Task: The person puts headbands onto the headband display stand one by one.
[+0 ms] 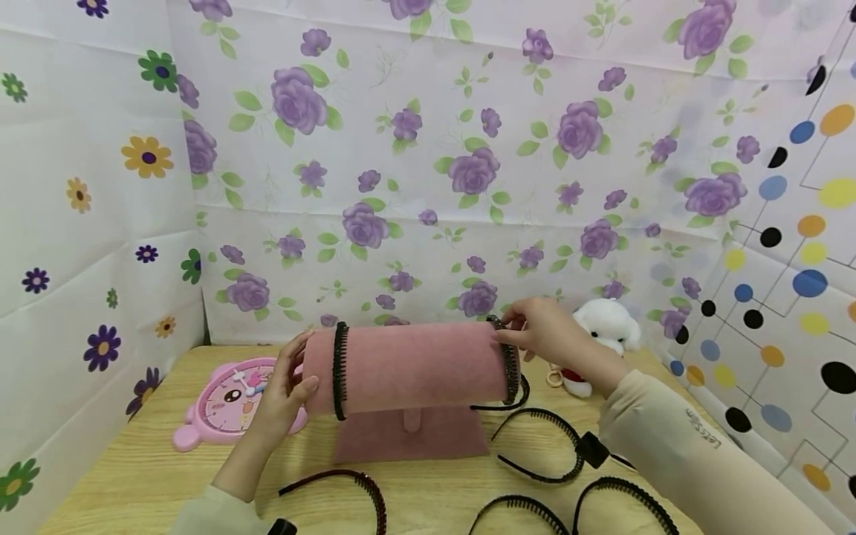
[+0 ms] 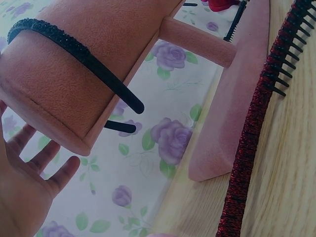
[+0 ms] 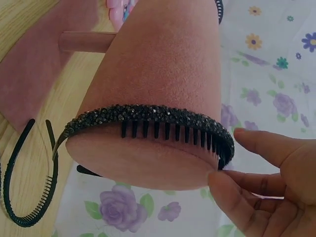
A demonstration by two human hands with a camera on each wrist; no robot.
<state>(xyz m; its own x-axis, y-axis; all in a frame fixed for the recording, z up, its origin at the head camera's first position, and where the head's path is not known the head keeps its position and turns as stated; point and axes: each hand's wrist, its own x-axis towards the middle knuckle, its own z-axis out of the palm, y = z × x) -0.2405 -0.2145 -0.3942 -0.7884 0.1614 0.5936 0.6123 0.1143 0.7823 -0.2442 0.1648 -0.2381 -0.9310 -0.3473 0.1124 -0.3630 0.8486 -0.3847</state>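
Note:
A pink plush headband stand holds a horizontal roll on a short post. Near its left end sits a black toothed headband; at the right end is a black headband with sparkling beads, its teeth showing past the roll's edge. My right hand pinches the beaded headband at its upper side, thumb beside the roll's end and index finger at the band's outer edge, also seen in the right wrist view. My left hand rests at the roll's left end, its fingers loosely extended along that end in the left wrist view.
A dark red headband lies on the wooden table at the front. Several black headbands lie to the right. Behind my left hand is a pink clock; a white plush toy sits at the back right. Patterned cloth surrounds the table.

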